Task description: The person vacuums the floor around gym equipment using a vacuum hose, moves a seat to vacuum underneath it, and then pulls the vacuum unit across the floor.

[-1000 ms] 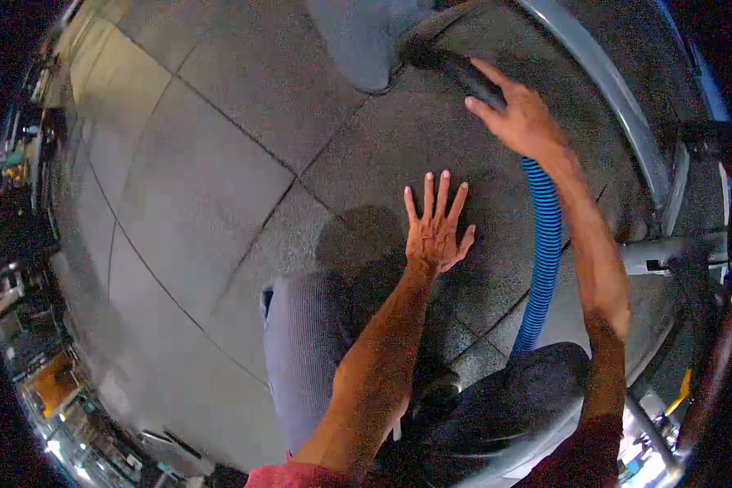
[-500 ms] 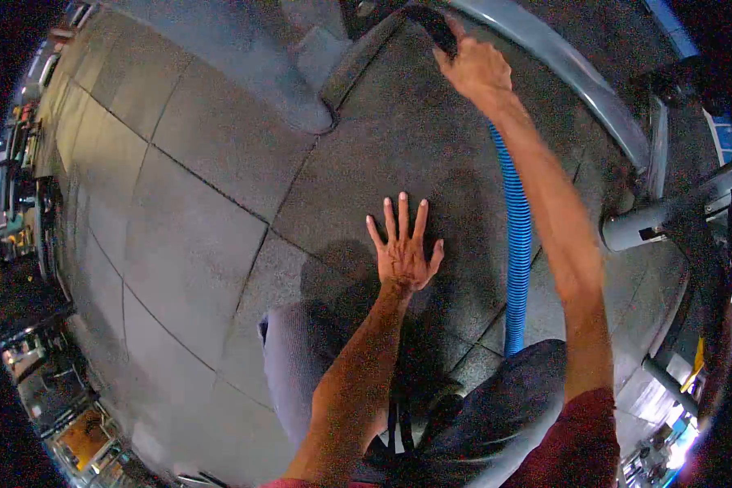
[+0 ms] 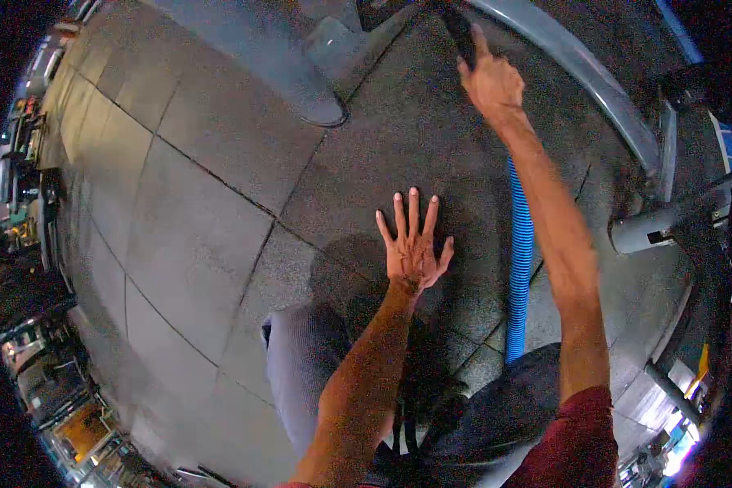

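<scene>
Spread flat on the dark tiled floor (image 3: pixel 187 228) is my left hand (image 3: pixel 415 252), fingers apart and holding nothing. Farther forward and to the right, my right hand (image 3: pixel 493 81) wraps round a black nozzle (image 3: pixel 457 34), with the index finger laid along it. The nozzle's far end lies near the top edge, by the base of a grey frame, where its tip is hard to make out. A blue ribbed hose (image 3: pixel 520 260) runs from beneath my right forearm back to my right knee.
A wide grey machine leg (image 3: pixel 260 65) with a rounded foot stands at upper left. A curved grey metal bar (image 3: pixel 577 65) arcs across the upper right. Below it is a grey tube (image 3: pixel 647 232). Gym-like equipment (image 3: pixel 81 431) lines the left edge.
My right hand and the black nozzle appear slightly farther right, with the nozzle angled more steeply. The whole view has shifted a little, and my left hand remains flat on the floor.
</scene>
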Demonstrator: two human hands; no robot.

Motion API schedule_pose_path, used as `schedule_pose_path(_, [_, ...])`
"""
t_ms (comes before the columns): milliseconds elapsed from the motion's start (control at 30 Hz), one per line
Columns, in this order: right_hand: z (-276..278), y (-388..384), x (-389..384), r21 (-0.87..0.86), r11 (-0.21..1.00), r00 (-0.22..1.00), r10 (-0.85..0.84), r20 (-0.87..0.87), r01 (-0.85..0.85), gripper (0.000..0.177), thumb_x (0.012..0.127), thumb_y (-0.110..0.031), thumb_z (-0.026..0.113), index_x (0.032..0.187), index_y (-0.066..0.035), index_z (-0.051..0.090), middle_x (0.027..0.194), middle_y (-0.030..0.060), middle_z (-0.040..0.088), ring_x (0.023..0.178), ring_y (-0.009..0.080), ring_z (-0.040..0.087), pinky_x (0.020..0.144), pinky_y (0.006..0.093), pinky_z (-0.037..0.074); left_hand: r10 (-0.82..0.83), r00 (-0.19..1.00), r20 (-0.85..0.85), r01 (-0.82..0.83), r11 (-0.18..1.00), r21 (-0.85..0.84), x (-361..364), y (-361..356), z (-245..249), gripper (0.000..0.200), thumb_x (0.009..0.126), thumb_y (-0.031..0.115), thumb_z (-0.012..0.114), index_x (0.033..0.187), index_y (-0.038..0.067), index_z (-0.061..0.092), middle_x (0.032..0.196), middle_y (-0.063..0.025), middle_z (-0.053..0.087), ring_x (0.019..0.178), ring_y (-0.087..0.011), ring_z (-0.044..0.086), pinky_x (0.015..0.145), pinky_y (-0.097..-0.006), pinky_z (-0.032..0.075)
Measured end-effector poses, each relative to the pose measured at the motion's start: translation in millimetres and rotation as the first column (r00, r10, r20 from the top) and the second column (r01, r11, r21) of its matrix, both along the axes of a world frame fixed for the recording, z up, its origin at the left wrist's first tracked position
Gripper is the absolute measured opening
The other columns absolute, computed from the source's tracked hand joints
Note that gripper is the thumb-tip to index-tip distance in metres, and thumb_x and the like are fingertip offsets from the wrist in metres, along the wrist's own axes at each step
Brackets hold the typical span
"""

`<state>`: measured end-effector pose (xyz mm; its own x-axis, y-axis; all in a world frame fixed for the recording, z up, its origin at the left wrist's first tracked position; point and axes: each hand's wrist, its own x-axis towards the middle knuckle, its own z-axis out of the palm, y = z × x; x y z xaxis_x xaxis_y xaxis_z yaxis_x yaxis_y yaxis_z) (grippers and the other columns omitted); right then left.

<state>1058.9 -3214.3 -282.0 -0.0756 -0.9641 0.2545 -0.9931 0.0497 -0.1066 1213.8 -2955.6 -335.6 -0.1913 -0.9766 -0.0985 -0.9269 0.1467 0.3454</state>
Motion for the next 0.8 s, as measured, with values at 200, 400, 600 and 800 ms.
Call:
schedule_pose_path(200, [13, 16, 29, 0.145, 0.981, 0.977, 0.098, 0.191, -0.127, 0.069, 0.088, -0.043, 0.059, 0.148, -0.022, 0.032, 0.097, 0.026, 0.068, 0.094, 0.0444, 0.065, 0.085, 0.0541, 0.052, -0.009, 1.0, 0.019, 0.009, 1.0, -0.012, 0, 0, 2, 0.074, 0.089, 0.05, 0.049, 0.152, 0.016, 0.027, 0.159, -0.0177, 0.015, 0.146, -0.0417, 0.009, 0.111, -0.0683, 0.004])
schedule_pose_path(400, [65, 50, -30, 0.268, 0.96, 0.996, -0.094, 0.014, 0.086, 0.064, 0.087, -0.042, 0.06, 0.143, -0.02, 0.041, 0.101, 0.0249, 0.067, 0.097, 0.0431, 0.065, 0.087, 0.0525, 0.052, -0.024, 0.999, 0.031, 0.026, 0.997, -0.076, -3, 3, -6, 0.073, 0.091, 0.051, 0.046, 0.152, 0.014, 0.027, 0.159, -0.0176, 0.014, 0.146, -0.0431, 0.01, 0.111, -0.0684, 0.004])
schedule_pose_path(600, [71, 164, -205, 0.146, 0.926, 0.934, -0.33, -0.136, 0.349, 0.064, 0.088, -0.044, 0.06, 0.143, -0.017, 0.042, 0.105, 0.0235, 0.067, 0.1, 0.0437, 0.064, 0.085, 0.0488, 0.052, -0.02, 1.0, -0.01, 0.018, 0.992, -0.128, -2, 5, -9, 0.07, 0.092, 0.05, 0.045, 0.151, 0.014, 0.03, 0.159, -0.0172, 0.016, 0.145, -0.0436, 0.013, 0.11, -0.0691, 0.005])
schedule_pose_path(800, [46, 225, -278, 0.258, 0.929, 0.938, -0.31, 0.156, 0.265, 0.067, 0.087, -0.044, 0.064, 0.142, -0.011, 0.044, 0.108, 0.0249, 0.066, 0.1, 0.0387, 0.065, 0.085, 0.0446, 0.05, -0.016, 1.0, 0.013, 0.018, 0.991, -0.129, -2, 7, -12, 0.071, 0.091, 0.05, 0.046, 0.151, 0.015, 0.03, 0.159, -0.0165, 0.016, 0.145, -0.0426, 0.011, 0.111, -0.0686, 0.005])
